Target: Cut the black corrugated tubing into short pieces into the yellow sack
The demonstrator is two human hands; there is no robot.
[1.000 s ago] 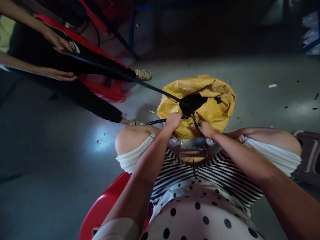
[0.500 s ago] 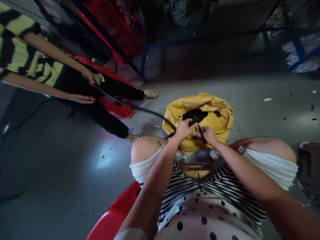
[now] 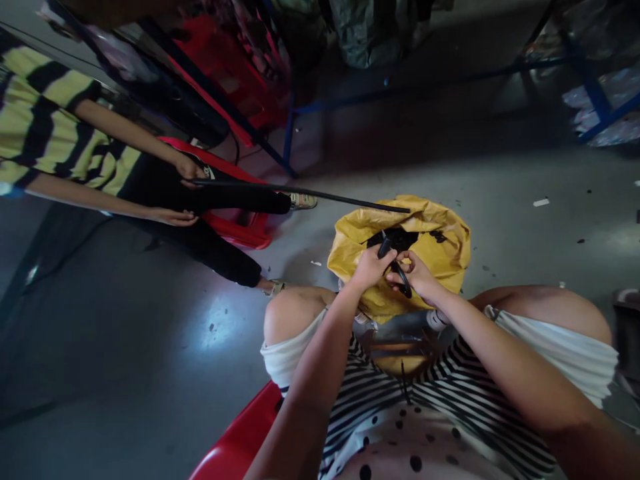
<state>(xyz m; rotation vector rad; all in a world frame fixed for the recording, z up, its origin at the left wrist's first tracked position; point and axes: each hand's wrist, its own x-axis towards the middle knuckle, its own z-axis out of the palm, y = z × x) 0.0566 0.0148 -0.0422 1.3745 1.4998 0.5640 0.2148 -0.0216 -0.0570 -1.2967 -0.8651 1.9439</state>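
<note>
Above the mouth of the yellow bag, my left hand is closed on a short black object, with a small pointed tip showing beyond it. My right hand is just beside it, fingers curled around a black tool with a looped handle, perhaps scissors. The fingers of both hands nearly meet, hiding part of what they hold. A long black strip runs from a co-worker's hand at the left to a loose end over the bag's far rim. Dark material lies inside the bag.
The co-worker in a striped top sits on a red stool at the left. A blue metal frame crosses the far side. Clear plastic bags lie at the right. My knees flank the yellow bag; a red seat is beneath me.
The long black strip, earlier bending down to my left hand, now stretches straighter and higher, its end away from my hands. The short black object in my left hand points more upward.
</note>
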